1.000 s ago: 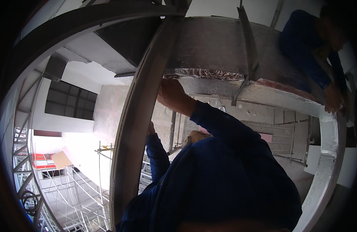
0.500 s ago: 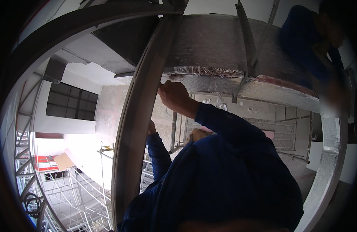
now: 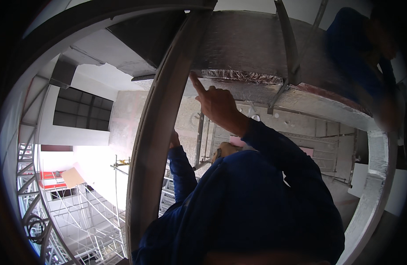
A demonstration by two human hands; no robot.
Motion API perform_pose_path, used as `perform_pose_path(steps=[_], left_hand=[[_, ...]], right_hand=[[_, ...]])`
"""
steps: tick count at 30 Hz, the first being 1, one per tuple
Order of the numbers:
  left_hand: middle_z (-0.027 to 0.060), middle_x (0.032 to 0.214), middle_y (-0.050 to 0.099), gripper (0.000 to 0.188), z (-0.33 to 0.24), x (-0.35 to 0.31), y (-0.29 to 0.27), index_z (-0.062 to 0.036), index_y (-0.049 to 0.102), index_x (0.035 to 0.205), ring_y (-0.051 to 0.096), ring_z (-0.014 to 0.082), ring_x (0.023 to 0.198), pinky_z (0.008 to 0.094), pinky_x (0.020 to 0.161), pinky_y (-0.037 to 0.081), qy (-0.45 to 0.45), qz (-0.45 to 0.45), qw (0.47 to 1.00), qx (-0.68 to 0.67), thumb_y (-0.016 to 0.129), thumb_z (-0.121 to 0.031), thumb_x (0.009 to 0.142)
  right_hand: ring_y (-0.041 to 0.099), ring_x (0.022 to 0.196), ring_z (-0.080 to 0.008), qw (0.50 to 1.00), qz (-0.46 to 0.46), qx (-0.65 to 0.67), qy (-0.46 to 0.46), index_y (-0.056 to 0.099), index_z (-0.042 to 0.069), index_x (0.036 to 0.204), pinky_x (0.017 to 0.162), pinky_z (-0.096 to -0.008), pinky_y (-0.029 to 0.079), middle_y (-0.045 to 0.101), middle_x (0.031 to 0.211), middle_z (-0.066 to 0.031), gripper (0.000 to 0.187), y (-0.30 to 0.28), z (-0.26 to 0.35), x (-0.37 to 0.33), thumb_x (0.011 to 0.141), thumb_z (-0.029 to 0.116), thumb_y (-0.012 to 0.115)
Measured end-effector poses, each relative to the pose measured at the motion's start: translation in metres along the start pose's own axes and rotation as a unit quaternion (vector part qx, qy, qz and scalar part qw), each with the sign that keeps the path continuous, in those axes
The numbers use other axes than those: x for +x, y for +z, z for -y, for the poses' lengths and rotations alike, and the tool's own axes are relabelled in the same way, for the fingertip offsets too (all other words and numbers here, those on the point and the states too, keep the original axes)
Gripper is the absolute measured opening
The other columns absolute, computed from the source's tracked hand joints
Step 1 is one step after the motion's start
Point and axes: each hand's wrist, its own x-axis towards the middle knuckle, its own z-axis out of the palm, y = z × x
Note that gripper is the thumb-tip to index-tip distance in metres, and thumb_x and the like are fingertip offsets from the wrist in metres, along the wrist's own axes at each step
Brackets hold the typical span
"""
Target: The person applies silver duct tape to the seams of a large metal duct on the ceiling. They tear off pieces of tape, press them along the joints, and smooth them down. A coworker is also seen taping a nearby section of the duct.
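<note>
My right hand (image 3: 219,106) reaches up on the right of a long dark steel beam (image 3: 155,128). Its index finger is stretched out, with the tip by the beam's edge where the foil-wrapped duct (image 3: 243,86) meets it; whether it touches cannot be told. The other fingers are curled and I see nothing held in them. Lower down, my left hand (image 3: 174,139) goes behind the same beam. Only a little of it shows past the blue sleeve, and its fingers are hidden.
Another person (image 3: 353,53) in blue is at the upper right, beside the duct. A steel bracket (image 3: 288,48) crosses the duct. Far below are a floor with pipes and frames, and white scaffolding (image 3: 86,216) at the lower left. A silvery beam (image 3: 371,185) curves down the right.
My right hand has moved slightly right, away from the beam, and its index finger has stretched out from a closed hand. My left hand stays behind the beam.
</note>
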Motion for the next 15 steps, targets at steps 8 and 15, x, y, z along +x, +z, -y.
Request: perform_pose_path(steps=[8,15], left_hand=[[0.0118,0.139,0.069,0.045,-0.035,0.001,0.014,0.0028,0.067,0.142,0.065,0.0217,0.127,0.0386,0.108,0.053,0.011,0.006,0.989,-0.148,0.072,-0.026,0.108],[0.0113,0.136,0.07,0.042,-0.034,0.003,0.019,0.003,0.069,0.139,0.066,0.022,0.124,0.0388,0.106,0.054,0.011,0.0,0.984,-0.178,0.076,-0.021,0.105]], right_hand=[[0.074,0.063,-0.0307,0.994,-0.032,0.076,-0.075,0.072,-0.001,0.106,0.052,-0.0437,0.06,0.07,0.071,-0.0162,0.019,0.043,0.025,0.049,0.095,0.015,0.072],[0.077,0.08,-0.0352,0.969,-0.125,0.181,-0.114,0.073,0.0,0.104,0.068,-0.0471,0.064,0.073,0.089,-0.0232,0.018,0.053,0.031,0.049,0.09,0.01,0.077]])
